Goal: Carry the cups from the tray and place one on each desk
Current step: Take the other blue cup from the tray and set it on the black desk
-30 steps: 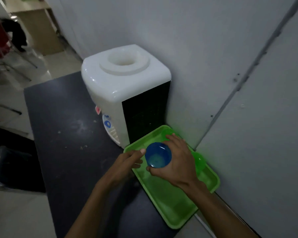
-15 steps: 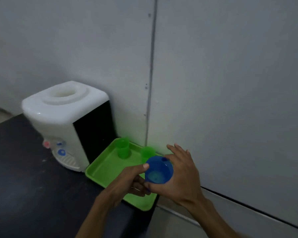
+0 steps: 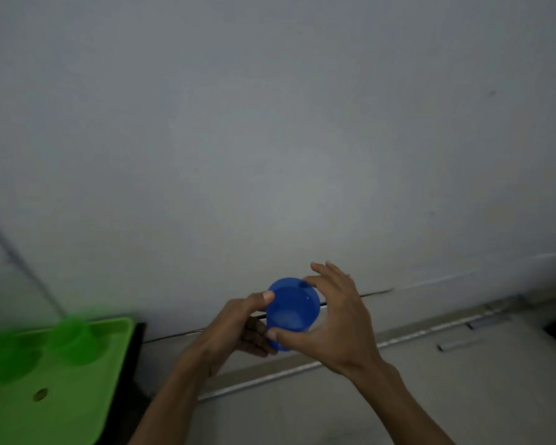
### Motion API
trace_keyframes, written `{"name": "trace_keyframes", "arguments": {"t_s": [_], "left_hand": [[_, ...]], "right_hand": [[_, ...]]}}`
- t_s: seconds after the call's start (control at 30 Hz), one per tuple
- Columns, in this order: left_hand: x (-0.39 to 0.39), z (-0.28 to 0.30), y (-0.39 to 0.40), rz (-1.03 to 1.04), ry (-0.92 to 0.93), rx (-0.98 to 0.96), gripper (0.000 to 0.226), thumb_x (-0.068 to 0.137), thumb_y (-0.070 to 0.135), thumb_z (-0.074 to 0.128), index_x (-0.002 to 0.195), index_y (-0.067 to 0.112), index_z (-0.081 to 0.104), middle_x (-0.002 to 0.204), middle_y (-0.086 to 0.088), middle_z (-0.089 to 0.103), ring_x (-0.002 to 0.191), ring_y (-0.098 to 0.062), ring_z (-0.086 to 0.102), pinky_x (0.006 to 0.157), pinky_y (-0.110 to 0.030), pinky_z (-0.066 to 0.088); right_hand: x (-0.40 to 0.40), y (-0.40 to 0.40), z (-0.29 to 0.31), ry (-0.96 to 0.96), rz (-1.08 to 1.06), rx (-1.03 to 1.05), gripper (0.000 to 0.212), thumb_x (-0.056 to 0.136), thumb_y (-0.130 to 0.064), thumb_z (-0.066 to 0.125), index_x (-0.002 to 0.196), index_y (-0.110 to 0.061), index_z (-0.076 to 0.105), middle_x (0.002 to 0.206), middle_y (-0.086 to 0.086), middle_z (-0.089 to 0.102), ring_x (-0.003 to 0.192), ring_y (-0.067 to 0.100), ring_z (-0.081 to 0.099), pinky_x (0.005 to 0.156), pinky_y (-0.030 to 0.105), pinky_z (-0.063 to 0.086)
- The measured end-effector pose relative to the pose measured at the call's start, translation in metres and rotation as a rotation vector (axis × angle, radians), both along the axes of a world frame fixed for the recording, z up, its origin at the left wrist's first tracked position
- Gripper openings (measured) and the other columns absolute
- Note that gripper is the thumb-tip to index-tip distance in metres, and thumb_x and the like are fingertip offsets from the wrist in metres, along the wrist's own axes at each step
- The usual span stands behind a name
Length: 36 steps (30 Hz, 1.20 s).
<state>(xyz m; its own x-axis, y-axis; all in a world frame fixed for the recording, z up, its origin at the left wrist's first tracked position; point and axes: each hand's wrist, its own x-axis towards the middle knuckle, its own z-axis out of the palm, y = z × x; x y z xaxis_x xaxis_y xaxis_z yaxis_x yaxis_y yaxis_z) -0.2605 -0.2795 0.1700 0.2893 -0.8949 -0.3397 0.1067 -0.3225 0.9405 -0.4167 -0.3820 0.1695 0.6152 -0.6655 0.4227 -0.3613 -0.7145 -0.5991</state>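
Note:
A blue cup (image 3: 292, 311) is held upright in the air between both hands, its open mouth facing me. My left hand (image 3: 238, 329) grips its left side with the thumb on the rim. My right hand (image 3: 329, 319) wraps its right side, fingers spread over the top. The green tray (image 3: 55, 396) lies at the lower left with two green cups, one blurred (image 3: 74, 340) and one fainter (image 3: 10, 358), standing on it.
A plain grey wall (image 3: 270, 139) fills most of the view. The black table edge (image 3: 138, 348) ends just right of the tray. Pale floor (image 3: 430, 380) with a metal strip runs along the wall base.
My view has swung right; the water dispenser has left the frame and the tray slid to the lower left. Both hands carried the blue cup off the tray and away from the table.

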Motion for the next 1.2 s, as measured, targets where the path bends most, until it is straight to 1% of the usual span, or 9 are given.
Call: {"name": "trace_keyframes", "arguments": {"t_s": [0.13,0.27,0.37,0.53,0.7,0.9,0.97,1.1,1.2], "left_hand": [[-0.078,-0.005,-0.079,-0.128,0.017,0.007,0.056,0.077,0.065,0.046,0.112,0.025,0.064,0.105,-0.033,0.067,0.093,-0.044,0.069,0.083,-0.046,0.059],[-0.158,-0.014,-0.156,-0.272,0.045,0.001,0.069,0.07,0.074,0.05,0.117,0.025,0.061,0.102,-0.024,0.073,0.092,-0.043,0.07,0.085,-0.048,0.059],[-0.217,-0.016,-0.208,-0.384,0.06,-0.014,0.075,0.065,0.076,0.052,0.119,0.024,0.06,0.099,-0.025,0.073,0.093,-0.046,0.069,0.086,-0.05,0.058],[-0.311,-0.017,-0.277,-0.556,0.037,-0.016,0.072,0.069,0.073,0.05,0.115,0.019,0.06,0.095,-0.027,0.073,0.091,-0.046,0.069,0.083,-0.049,0.059],[-0.387,-0.018,-0.341,-0.726,0.005,0.005,0.067,0.077,0.07,0.047,0.115,0.016,0.059,0.098,-0.031,0.07,0.092,-0.046,0.069,0.083,-0.048,0.059],[-0.468,-0.025,-0.421,-0.918,-0.017,-0.006,0.065,0.079,0.069,0.045,0.118,0.019,0.059,0.096,-0.028,0.071,0.091,-0.043,0.07,0.085,-0.049,0.059],[-0.494,-0.025,-0.45,-0.985,-0.021,-0.021,0.065,0.077,0.071,0.046,0.116,0.02,0.06,0.095,-0.027,0.072,0.091,-0.043,0.07,0.085,-0.049,0.059],[-0.545,-0.022,-0.507,-1.065,-0.025,-0.036,0.071,0.067,0.075,0.049,0.113,0.022,0.06,0.093,-0.027,0.073,0.085,-0.039,0.071,0.082,-0.045,0.059],[-0.584,-0.019,-0.552,-1.132,-0.019,-0.045,0.063,0.076,0.069,0.048,0.115,0.02,0.059,0.094,-0.028,0.072,0.082,-0.036,0.07,0.083,-0.048,0.057]], "right_hand": [[-0.092,-0.06,-0.001,-0.01,-0.097,0.027,0.091,0.048,-0.081,0.069,0.122,-0.027,0.059,0.145,-0.006,0.047,0.141,0.011,0.03,0.113,0.052,0.031],[-0.184,-0.113,0.001,-0.037,-0.176,-0.007,0.084,0.054,-0.079,0.069,0.12,-0.028,0.059,0.148,-0.006,0.042,0.145,0.008,0.02,0.113,0.054,0.03],[-0.249,-0.144,-0.001,-0.049,-0.27,-0.011,0.082,0.056,-0.076,0.07,0.122,-0.028,0.058,0.147,-0.008,0.042,0.144,0.003,0.017,0.116,0.051,0.027],[-0.346,-0.184,-0.008,-0.032,-0.453,-0.005,0.085,0.056,-0.079,0.068,0.125,-0.03,0.056,0.148,-0.006,0.042,0.144,0.004,0.019,0.117,0.045,0.026],[-0.421,-0.215,-0.007,-0.058,-0.587,-0.056,0.076,0.06,-0.068,0.076,0.123,-0.03,0.056,0.132,-0.027,0.037,0.134,-0.021,0.011,0.113,0.032,0.02],[-0.495,-0.259,-0.013,0.023,-0.81,-0.008,0.088,0.058,-0.08,0.064,0.128,-0.027,0.054,0.15,-0.004,0.04,0.145,0.005,0.014,0.118,0.043,0.022],[-0.518,-0.276,-0.014,0.038,-0.861,0.007,0.09,0.058,-0.082,0.062,0.129,-0.028,0.052,0.15,-0.006,0.039,0.145,0.007,0.014,0.118,0.04,0.02],[-0.559,-0.316,-0.012,0.014,-0.944,0.026,0.085,0.059,-0.075,0.067,0.13,-0.034,0.047,0.142,-0.022,0.032,0.144,0.002,0.012,0.115,0.028,0.014],[-0.589,-0.351,-0.012,0.009,-1.022,0.059,0.089,0.059,-0.075,0.066,0.133,-0.032,0.045,0.146,-0.017,0.034,0.145,0.007,0.017,0.115,0.028,0.017]]}}
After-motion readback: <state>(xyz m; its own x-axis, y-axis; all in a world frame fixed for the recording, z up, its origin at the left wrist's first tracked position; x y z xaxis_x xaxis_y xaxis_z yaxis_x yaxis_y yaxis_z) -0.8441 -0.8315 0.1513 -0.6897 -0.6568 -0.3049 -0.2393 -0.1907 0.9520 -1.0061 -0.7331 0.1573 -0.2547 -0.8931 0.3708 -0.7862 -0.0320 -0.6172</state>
